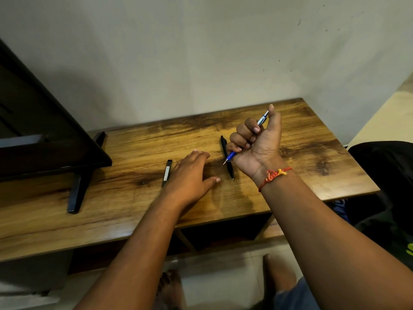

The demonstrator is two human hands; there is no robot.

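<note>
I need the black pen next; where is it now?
Head view: the black pen lies on the wooden table, between the left hand and the right hand gripping the blue pen.

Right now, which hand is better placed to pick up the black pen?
Left, probably. The left hand is open and free over the table, fingertips near the black pen. The right hand is nearer still, but its fingers are curled round the blue pen.
</note>
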